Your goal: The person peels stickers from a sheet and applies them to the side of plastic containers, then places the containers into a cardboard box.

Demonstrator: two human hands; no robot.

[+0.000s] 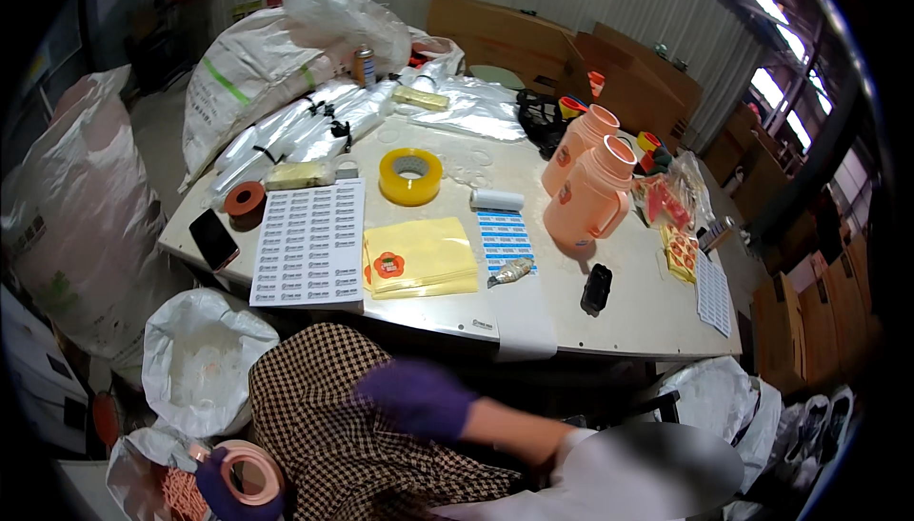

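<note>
The left hand [217,494] holds the pink jug [270,471] low round its side, sensibly — likely light, stiff, slick (right hand [419,399] blurred, can't tell).

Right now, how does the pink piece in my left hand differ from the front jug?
The pink piece is held in your left hand, off the table; the front jug stands upright on it. The piece turns a wide round opening toward the camera, while the jug shows mostly its side, with a red sticker. Both are pink.
</note>
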